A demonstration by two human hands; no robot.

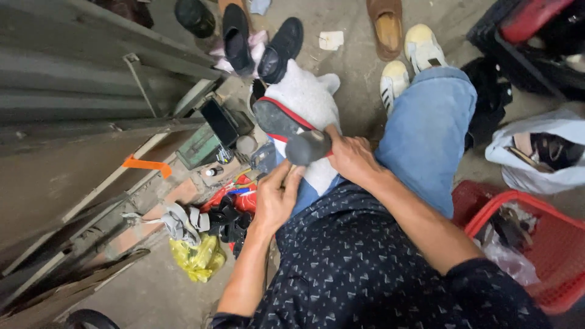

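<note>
A shoe (277, 117) with a dark sole and a red rim lies sole-up on a white cloth (304, 94) over my lap. My right hand (350, 158) is closed on the shoe's near end, beside a dark rounded tool head (306, 148). My left hand (277, 198) sits just below, fingers curled around a thin handle that leads up to that tool head. My blue-jeaned knee (426, 128) is to the right.
Black shoes (262, 42), a brown sandal (386, 24) and white sneakers (409, 61) lie on the concrete floor ahead. A red basket (548, 244) and a white bag (536, 152) stand at right. Tools, a yellow bag (198, 256) and a metal shutter (73, 91) are at left.
</note>
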